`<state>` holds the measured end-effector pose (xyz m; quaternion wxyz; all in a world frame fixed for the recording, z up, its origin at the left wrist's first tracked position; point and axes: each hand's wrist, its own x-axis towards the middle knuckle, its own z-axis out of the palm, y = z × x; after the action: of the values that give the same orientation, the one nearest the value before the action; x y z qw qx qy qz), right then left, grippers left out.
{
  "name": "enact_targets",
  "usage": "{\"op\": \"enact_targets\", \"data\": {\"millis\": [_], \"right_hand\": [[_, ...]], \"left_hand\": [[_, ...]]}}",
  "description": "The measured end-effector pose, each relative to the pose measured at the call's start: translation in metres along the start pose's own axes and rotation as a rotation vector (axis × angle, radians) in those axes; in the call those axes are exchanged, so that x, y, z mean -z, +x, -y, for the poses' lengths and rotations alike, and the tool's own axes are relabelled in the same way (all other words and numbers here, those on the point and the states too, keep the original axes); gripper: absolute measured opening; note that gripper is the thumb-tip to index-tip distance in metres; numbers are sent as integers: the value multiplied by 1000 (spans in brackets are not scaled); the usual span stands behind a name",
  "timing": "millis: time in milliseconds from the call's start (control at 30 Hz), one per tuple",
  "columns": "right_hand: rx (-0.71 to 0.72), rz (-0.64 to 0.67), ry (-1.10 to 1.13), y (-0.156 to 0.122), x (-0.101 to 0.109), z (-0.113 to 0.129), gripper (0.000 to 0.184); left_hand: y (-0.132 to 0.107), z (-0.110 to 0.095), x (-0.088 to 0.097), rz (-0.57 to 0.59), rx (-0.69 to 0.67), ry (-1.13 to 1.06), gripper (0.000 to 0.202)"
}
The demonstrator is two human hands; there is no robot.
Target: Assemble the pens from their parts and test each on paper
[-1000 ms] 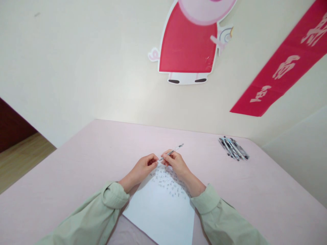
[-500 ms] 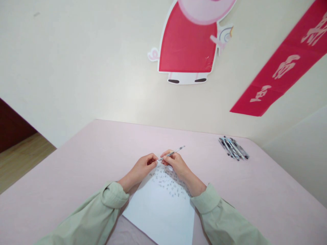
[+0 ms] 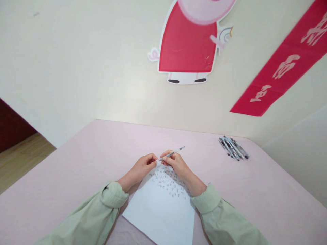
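A slim pen (image 3: 170, 154) with a pale, see-through barrel and dark end is pinched in my right hand (image 3: 177, 164). It slants up to the right, its lower end close to my left fingertips. My left hand (image 3: 144, 166) is closed, thumb and forefinger pressed together at the top corner of a white sheet of paper (image 3: 163, 212). Rows of small dark handwritten marks (image 3: 170, 180) cover the sheet's upper part; the lower part is blank. My right wrist and forearm lie over the sheet's right edge and hide some of the writing.
A bundle of several pens (image 3: 233, 148) lies at the table's far right. The pink-covered table (image 3: 76, 163) meets a pale wall (image 3: 102, 68). On the wall hang a red cartoon cutout (image 3: 189, 47) and a red banner (image 3: 278, 75) with light characters.
Almost nothing differs. The pen and the fingers of both hands have shifted only very slightly; the paper lies in the same place.
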<state>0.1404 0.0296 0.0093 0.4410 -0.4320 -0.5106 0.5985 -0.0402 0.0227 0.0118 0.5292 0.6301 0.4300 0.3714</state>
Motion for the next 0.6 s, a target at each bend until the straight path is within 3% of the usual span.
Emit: {"op": "enact_targets", "data": {"millis": [600], "right_hand": [[-15,75,81,1,3,-6,16]], "left_hand": [[-1,-3,1,23,41,-10,16]]}}
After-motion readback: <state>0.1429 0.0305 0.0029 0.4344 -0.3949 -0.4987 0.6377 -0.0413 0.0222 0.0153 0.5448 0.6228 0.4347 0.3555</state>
